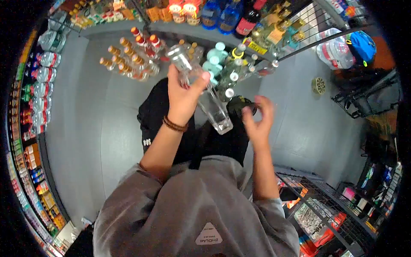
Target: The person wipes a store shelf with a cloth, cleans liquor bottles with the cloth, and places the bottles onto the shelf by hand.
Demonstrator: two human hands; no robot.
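My left hand (184, 96), with a brown beaded bracelet on the wrist, is closed around a clear glass bottle (215, 112). The bottle is tilted, its base pointing down and right toward my lap. To the right, my right hand (260, 122) is raised and slightly blurred, thumb and fingers apart. Beside its fingertips is a dark item (239, 106); I cannot make out what it is or whether I touch it. Beyond my hands, on the floor, stand clear bottles with orange-brown caps (130, 60), red-capped bottles (147, 42), and greenish bottles with white caps (214, 64).
A shelf (184, 32) with blue bottles (220, 15) and boxed goods runs along the far side. Packs of bottled water (43, 92) line the left. At right are large water bottles (336, 51), a blue bag (363, 46) and a wire rack (317, 201). Grey floor (295, 128) lies between.
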